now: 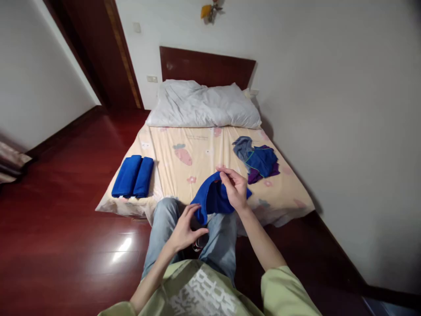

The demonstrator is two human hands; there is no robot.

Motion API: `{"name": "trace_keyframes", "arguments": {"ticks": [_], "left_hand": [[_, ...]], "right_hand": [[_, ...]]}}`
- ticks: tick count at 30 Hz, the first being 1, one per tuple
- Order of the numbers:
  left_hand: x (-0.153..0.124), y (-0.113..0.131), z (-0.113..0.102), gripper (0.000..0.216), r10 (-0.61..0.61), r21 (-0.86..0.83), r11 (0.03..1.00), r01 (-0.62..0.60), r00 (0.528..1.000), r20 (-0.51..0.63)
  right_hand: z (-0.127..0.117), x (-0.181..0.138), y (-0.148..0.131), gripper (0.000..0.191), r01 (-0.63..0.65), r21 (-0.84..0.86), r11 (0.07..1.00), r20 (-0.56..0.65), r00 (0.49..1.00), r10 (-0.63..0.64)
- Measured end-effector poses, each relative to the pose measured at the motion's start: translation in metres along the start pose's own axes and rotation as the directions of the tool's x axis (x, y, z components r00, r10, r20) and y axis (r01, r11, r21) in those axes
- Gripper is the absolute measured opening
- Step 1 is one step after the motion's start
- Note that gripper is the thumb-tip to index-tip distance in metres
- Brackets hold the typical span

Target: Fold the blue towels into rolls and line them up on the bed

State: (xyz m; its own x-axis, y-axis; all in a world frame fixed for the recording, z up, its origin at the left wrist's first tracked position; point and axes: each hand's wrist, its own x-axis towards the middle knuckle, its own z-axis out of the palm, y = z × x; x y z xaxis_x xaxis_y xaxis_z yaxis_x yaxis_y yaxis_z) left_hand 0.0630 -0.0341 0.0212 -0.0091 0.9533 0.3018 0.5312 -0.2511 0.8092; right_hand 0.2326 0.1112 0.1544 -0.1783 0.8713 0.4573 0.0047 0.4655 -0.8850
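A blue cloth (212,197) hangs between my hands over my knees, at the foot of the bed (204,153). My right hand (234,186) pinches its upper edge with the fingers closed on the fabric. My left hand (186,228) grips the cloth's lower corner. Two folded blue cloths (133,176) lie side by side on the bed's left front corner. A loose pile of blue, grey and purple cloths (258,159) lies on the right side of the bed.
A white pillow (204,105) lies at the head of the bed against a dark wooden headboard (205,66). A white wall runs close along the bed's right side. Dark red wooden floor (66,210) spreads to the left, with a doorway at the back left.
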Motion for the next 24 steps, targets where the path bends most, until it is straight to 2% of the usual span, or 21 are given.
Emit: {"name": "trace_keyframes", "arguments": {"ticks": [3, 4, 6, 8, 10, 13, 14, 16, 18, 21, 24], "left_hand": [[-0.004, -0.014, 0.015, 0.027, -0.034, 0.014, 0.999, 0.036, 0.993, -0.113], [-0.007, -0.021, 0.017, 0.021, -0.041, 0.025, 0.999, 0.045, 0.987, -0.155], [-0.016, -0.034, 0.011, 0.024, -0.041, 0.035, 0.998, 0.049, 0.979, -0.201], [-0.023, -0.043, -0.005, 0.031, -0.041, 0.02, 0.999, 0.046, 0.974, -0.223], [-0.026, -0.048, -0.029, 0.033, -0.06, -0.018, 0.998, 0.057, 0.95, -0.306], [-0.014, -0.044, -0.074, 0.02, -0.069, -0.05, 0.997, 0.051, 0.855, -0.513], [-0.004, -0.04, -0.09, 0.02, -0.04, -0.045, 0.999, 0.018, 0.833, -0.551], [0.026, -0.027, -0.122, 0.024, 0.055, -0.02, 0.997, -0.08, 0.831, -0.554], [0.067, -0.008, -0.152, 0.032, 0.129, 0.005, 0.988, -0.153, 0.818, -0.561], [0.136, 0.027, -0.192, 0.045, 0.208, 0.014, 0.971, -0.241, 0.806, -0.555], [0.197, 0.068, -0.22, 0.051, 0.255, -0.06, 0.941, -0.332, 0.815, -0.52]], "right_hand": [[0.01, -0.011, -0.014, 0.034, -0.014, 0.049, 0.999, 0.078, 0.997, 0.01], [0.01, -0.014, -0.018, 0.034, -0.007, 0.052, 0.999, 0.108, 0.994, 0.002], [0.007, -0.021, -0.028, 0.033, 0.02, 0.015, 1.0, 0.165, 0.986, -0.022], [-0.001, -0.024, -0.039, 0.026, 0.07, -0.085, 0.994, 0.186, 0.981, -0.053], [-0.011, -0.023, -0.048, 0.022, 0.11, -0.207, 0.972, 0.137, 0.987, -0.082], [-0.028, -0.011, -0.055, 0.03, 0.082, -0.307, 0.948, -0.012, 0.996, -0.09], [-0.033, -0.004, -0.056, 0.036, 0.062, -0.316, 0.947, -0.056, 0.995, -0.084], [-0.042, 0.013, -0.057, 0.044, 0.06, -0.34, 0.938, -0.122, 0.987, -0.108], [-0.05, 0.034, -0.059, 0.049, 0.121, -0.382, 0.916, -0.185, 0.961, -0.204], [-0.06, 0.067, -0.07, 0.051, 0.214, -0.428, 0.878, -0.264, 0.9, -0.348], [-0.073, 0.096, -0.091, 0.051, 0.245, -0.372, 0.895, -0.299, 0.882, -0.365]]}}
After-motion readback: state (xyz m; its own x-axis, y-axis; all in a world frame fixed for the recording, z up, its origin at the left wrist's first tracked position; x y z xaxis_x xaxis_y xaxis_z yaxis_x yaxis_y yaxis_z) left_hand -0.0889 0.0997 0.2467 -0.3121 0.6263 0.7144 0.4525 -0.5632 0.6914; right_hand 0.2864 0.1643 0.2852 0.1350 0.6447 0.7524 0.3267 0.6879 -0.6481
